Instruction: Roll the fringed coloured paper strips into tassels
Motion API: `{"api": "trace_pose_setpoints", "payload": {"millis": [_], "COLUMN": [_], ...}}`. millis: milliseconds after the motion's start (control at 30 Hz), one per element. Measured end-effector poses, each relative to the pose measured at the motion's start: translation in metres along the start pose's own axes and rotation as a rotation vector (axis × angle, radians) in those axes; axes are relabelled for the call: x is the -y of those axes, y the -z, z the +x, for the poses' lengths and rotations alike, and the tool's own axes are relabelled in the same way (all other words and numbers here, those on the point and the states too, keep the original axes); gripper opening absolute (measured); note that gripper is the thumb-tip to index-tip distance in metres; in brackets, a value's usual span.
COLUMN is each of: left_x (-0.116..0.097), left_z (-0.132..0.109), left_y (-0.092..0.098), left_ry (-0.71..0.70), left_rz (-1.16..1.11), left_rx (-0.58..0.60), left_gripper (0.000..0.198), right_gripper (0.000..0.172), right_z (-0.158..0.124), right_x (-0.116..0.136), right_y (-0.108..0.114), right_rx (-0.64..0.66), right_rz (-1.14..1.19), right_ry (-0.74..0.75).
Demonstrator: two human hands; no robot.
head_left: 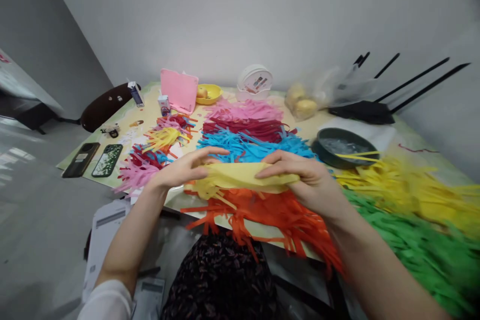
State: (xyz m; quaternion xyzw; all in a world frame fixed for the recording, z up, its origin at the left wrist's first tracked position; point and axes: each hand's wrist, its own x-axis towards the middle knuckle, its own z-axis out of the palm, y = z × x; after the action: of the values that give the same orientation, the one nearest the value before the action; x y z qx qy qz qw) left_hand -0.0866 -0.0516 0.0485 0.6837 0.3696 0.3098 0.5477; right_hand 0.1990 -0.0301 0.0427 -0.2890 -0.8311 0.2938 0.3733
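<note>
A yellow fringed strip [240, 175] of thin paper or cloth is stretched between my two hands, its cut strands dangling at the left end. My left hand [189, 167] has its fingers closed around that left end. With thumb and fingers, my right hand [296, 175] grips the strip towards its right end. Just below lies an orange-red fringed strip [262, 212], hanging partly over the table's front edge. Beyond my hands are blue [258, 142], dark red [243, 129] and pink [247, 110] fringed strips in rows.
Mixed-colour tassels [168, 135] lie left, near two phones [107, 160]. A dark green bowl [343, 145] holds water or clear plastic. Yellow [420, 190] and green [412, 245] fringe piles cover the right. A router [363, 110], bagged fruit [302, 105] and pink board [180, 91] stand behind.
</note>
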Motion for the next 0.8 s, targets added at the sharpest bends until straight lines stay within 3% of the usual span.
{"api": "trace_pose_setpoints", "payload": {"millis": [67,133,233,300,467,567,800], "left_x": [-0.004,-0.008,-0.013,-0.015,-0.018,-0.019,-0.019], "left_z": [0.009,0.016,0.022,0.025,0.03,0.03,0.031], "left_y": [-0.005,-0.01,-0.011,-0.011,-0.013,-0.012,-0.006], "left_ry": [0.1,0.141,0.108,0.09,0.08,0.09,0.128], "left_rz": [0.168,0.309,0.483,0.56,0.619,0.638,0.577], "left_rx": [-0.004,-0.024,-0.042,0.005,0.066,0.064,0.117], "left_gripper": [0.037,0.035,0.036,0.035,0.037,0.039,0.039], "right_gripper": [0.036,0.041,0.058,0.068,0.019,0.024,0.029], "right_z": [0.002,0.003,0.006,0.012,0.033,0.037,0.034], "right_x": [0.002,0.002,0.0,0.0,-0.002,-0.002,0.01], "right_y": [0.007,0.018,0.031,0.028,-0.005,-0.012,0.0], "right_rx": [0.089,0.203,0.354,0.363,0.358,0.389,0.435], "right_rz": [-0.073,-0.147,-0.203,-0.211,-0.194,-0.191,-0.172], "right_ry": [0.049,0.069,0.037,-0.019,-0.17,-0.249,-0.267]}}
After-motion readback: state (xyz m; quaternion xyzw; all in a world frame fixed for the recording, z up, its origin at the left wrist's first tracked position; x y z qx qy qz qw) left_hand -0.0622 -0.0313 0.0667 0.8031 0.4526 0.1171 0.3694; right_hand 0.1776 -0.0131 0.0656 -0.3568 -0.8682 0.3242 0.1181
